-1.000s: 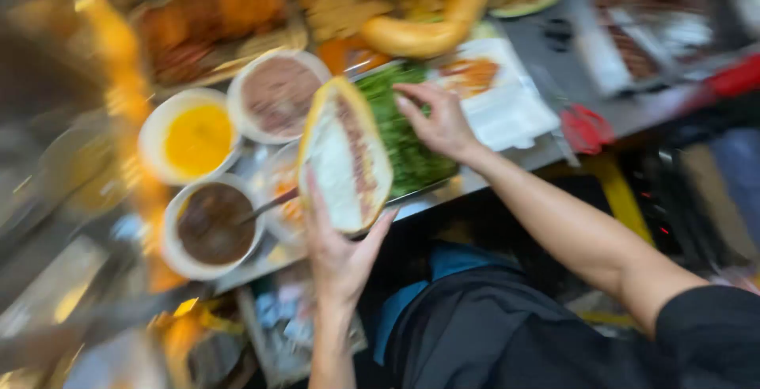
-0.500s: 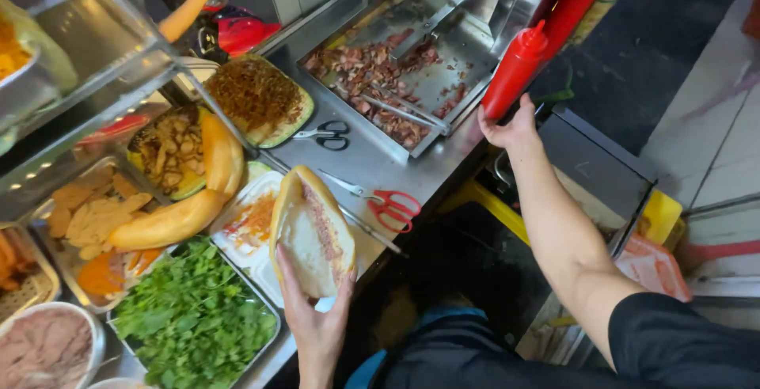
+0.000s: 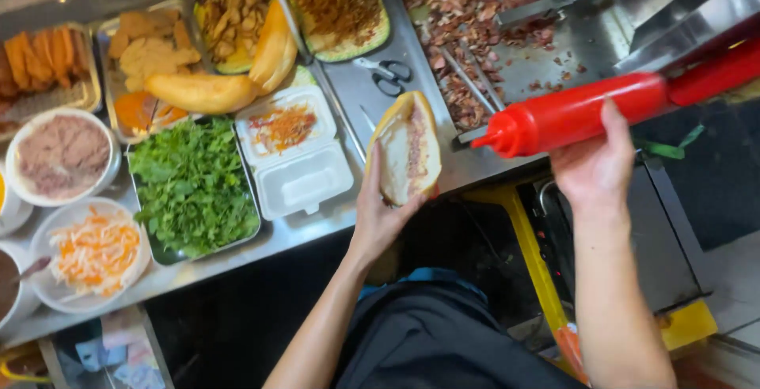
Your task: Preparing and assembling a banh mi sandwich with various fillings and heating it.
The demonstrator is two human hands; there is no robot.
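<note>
My left hand [image 3: 378,213] holds a split baguette sandwich [image 3: 408,148] open side up, at the front edge of the steel counter [image 3: 348,96]; pale filling shows inside. My right hand [image 3: 595,163] grips a red squeeze bottle [image 3: 574,116] lying sideways, its nozzle pointing left toward the sandwich, a short gap away. A second red bottle [image 3: 712,72] lies behind it on the right.
A tray of green herbs [image 3: 194,187], a white foam box [image 3: 294,155], bowls of pâté [image 3: 62,155] and shredded carrot [image 3: 95,250], whole baguettes [image 3: 206,92], scissors [image 3: 384,75], and a pan of chopped meat [image 3: 491,21] with tongs cover the counter.
My right hand left the herbs, reached to the right and took the red bottle, now brought toward the sandwich. The left hand still holds the sandwich.
</note>
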